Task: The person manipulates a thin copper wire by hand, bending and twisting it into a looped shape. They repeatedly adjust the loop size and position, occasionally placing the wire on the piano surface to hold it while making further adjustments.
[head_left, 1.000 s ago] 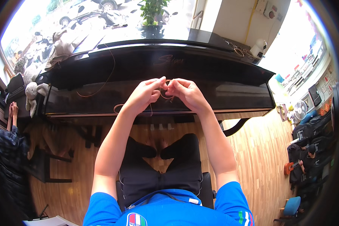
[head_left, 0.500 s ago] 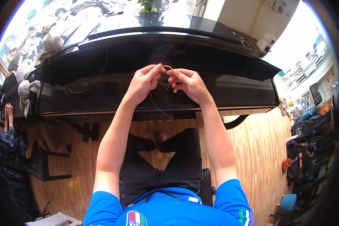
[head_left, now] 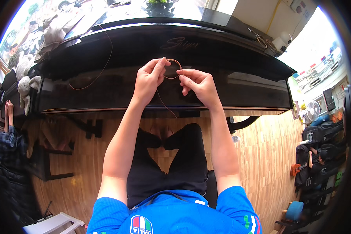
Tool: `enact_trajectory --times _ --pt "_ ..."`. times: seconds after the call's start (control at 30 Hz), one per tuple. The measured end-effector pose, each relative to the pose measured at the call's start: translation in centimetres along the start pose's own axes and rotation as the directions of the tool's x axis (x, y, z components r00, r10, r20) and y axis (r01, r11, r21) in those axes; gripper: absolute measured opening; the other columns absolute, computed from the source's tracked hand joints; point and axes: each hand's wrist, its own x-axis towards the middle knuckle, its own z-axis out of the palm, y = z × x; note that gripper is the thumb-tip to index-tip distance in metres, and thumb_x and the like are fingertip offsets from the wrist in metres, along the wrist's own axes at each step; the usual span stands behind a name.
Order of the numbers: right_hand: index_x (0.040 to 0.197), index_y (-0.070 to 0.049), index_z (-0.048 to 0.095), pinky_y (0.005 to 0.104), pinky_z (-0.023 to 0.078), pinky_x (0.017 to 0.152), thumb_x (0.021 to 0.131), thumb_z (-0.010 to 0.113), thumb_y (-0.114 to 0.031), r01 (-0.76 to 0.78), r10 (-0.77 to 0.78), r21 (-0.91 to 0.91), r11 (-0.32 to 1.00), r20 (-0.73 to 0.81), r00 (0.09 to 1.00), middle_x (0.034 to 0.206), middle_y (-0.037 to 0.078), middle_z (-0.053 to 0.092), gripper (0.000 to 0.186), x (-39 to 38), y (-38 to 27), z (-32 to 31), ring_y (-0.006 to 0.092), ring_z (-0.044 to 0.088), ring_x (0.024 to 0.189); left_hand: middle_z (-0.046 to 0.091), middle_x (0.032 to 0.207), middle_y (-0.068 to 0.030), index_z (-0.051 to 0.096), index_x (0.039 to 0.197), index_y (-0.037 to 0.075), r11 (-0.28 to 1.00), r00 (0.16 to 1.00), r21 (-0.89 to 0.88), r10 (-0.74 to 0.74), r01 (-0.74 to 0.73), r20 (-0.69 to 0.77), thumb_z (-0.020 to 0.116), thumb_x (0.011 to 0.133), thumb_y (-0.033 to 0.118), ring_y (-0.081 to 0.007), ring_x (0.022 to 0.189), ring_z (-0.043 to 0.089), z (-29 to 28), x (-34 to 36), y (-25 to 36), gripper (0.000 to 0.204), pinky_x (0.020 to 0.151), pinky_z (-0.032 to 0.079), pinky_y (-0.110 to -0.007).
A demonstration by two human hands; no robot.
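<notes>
A thin copper-coloured wire (head_left: 180, 64) is bent into a small round coil in front of the black piano (head_left: 238, 87). My left hand (head_left: 148, 82) pinches the coil's left side between thumb and fingers. On the opposite side, my right hand (head_left: 200, 84) grips it with thumb and forefinger, the other fingers curled loosely. From below my left hand, one loose tail of wire hangs past the piano's front edge. Further left, a second long thin wire (head_left: 105, 65) curves over the piano's dark front, apart from both hands.
On the piano top are a potted plant (head_left: 158, 8) and a tangle of wires (head_left: 261, 40). A grey plush toy (head_left: 25, 86) sits by its left end. Another person's hands (head_left: 9, 108) show far left. A blue stool (head_left: 295, 210), a ukulele (head_left: 295, 170) and dark instrument bags stand right.
Both hands have risen slightly in the picture with the wire. The coil now shows as a rounder ring, and my right hand has shifted a little outward along it.
</notes>
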Motion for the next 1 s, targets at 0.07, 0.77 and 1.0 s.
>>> enact_trajectory --times 0.07,0.77,1.0 --pt "0.113 0.001 0.072 0.0229 0.053 0.061 0.095 0.070 -0.009 0.053 -0.053 0.004 0.999 -0.051 0.997 0.083 0.006 0.069 0.021 0.2 0.4 -0.1 0.0095 0.065 0.068 0.041 0.069 0.0074 0.068 0.105 -0.001 1.000 1.000 -0.005 0.009 -0.009 0.006 0.058 0.105 0.024 -0.0007 0.056 0.031 0.1 0.0 0.1 0.026 0.048 0.024 -0.020" --pt "0.113 0.006 0.071 0.0296 0.059 0.089 0.090 0.073 -0.003 0.068 -0.067 0.038 0.997 -0.030 0.997 0.100 0.015 0.075 0.025 -0.1 0.5 -0.3 0.0199 0.074 0.092 0.046 0.072 0.0063 0.069 0.105 0.001 0.991 0.997 0.129 -0.043 0.034 0.068 0.058 0.105 0.024 -0.0007 0.061 0.037 0.3 -0.3 0.1 0.025 0.051 0.029 -0.018" --pt "0.121 0.005 0.067 0.0318 0.058 0.090 0.087 0.075 -0.002 0.079 -0.088 0.138 0.987 0.060 0.994 0.100 0.012 0.074 0.035 -0.1 -0.4 -0.7 0.0199 0.073 0.096 0.047 0.068 0.0067 0.071 0.103 0.004 0.979 0.994 0.205 -0.028 0.007 0.102 0.059 0.104 0.024 -0.0015 0.061 0.039 0.6 -0.3 0.6 0.024 0.053 0.032 -0.020"
